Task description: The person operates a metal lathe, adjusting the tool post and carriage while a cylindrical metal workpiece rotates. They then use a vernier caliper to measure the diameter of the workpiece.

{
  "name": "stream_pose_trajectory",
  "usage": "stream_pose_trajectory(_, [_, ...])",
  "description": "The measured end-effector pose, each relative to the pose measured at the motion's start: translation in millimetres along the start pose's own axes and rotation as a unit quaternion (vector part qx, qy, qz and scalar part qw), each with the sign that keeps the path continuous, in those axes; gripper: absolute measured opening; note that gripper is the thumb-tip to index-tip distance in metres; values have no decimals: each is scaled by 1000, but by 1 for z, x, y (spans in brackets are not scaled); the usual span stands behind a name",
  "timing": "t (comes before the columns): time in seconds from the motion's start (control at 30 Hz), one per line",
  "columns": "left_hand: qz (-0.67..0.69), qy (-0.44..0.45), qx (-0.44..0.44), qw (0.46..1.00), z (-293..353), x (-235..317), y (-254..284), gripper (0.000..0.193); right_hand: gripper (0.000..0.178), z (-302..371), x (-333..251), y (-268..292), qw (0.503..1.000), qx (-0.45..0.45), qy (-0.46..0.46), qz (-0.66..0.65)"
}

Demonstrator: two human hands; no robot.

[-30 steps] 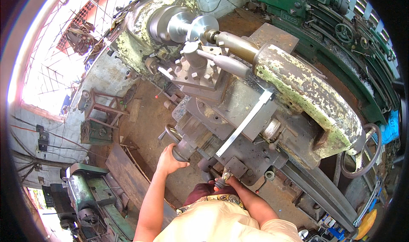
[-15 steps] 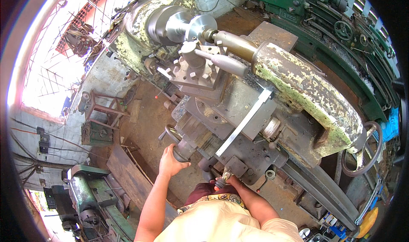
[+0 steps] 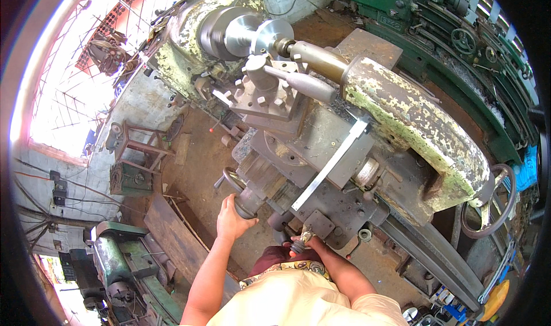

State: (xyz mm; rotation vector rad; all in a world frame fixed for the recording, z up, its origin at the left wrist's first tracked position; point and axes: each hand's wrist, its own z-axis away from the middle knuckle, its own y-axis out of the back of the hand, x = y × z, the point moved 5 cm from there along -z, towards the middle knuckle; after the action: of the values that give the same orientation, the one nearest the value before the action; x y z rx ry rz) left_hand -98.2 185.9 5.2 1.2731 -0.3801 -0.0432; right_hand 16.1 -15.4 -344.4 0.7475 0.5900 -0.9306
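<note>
A large, worn metalworking lathe (image 3: pixel 347 208) stands before me. My left hand (image 3: pixel 231 221) is closed around the dark round collar (image 3: pixel 248 204) at the near end of its cross slide, thumb on the near side. Low at the lathe's front, close to my waist, my right hand (image 3: pixel 313 243) is curled beside a black ribbed knob (image 3: pixel 297 247); the machine hides most of its fingers and what they hold. A shiny spool-shaped metal workpiece (image 3: pixel 272 36) sits between the chuck (image 3: pixel 221 33) and the tailstock (image 3: pixel 413 119). The square tool post (image 3: pixel 268 99) with its long handle is nearer me.
A flat steel rule-like bar (image 3: pixel 330 165) lies across the carriage. The tailstock handwheel (image 3: pixel 488 205) juts out at right. Other green machines stand at far right (image 3: pixel 447 56) and lower left (image 3: pixel 123 263). A small frame stand (image 3: pixel 140 148) is by the left wall.
Both hands keep nearly the same places. The view has shifted very slightly; the workpiece and the tool post look the same.
</note>
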Motion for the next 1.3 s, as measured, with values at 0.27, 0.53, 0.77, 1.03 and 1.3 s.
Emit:
stream_pose_trajectory(0.27, [-3, 1, 7, 1000, 0, -2, -2, 115, 99, 51, -54, 19, 997, 57, 8, 51])
stream_pose_trajectory(0.53, [-17, 7, 22, 1000, 3, 1, -6, 112, 69, 122, -142, 36, 988, 2, 152, -16])
stream_pose_trajectory(0.77, [-23, -6, 53, 998, 5, -1, -10, 110, 56, 168, -238, 54, 928, -99, 332, -137])
stream_pose_trajectory(1.03, [-30, -1, 72, 997, 7, 0, -14, 111, 37, 213, -282, 150, 869, 245, 422, -88])
stream_pose_trajectory(1.3, [-9, -13, 85, 996, 8, 1, -17, 111, 28, 171, -262, 159, 944, 203, 253, 66])
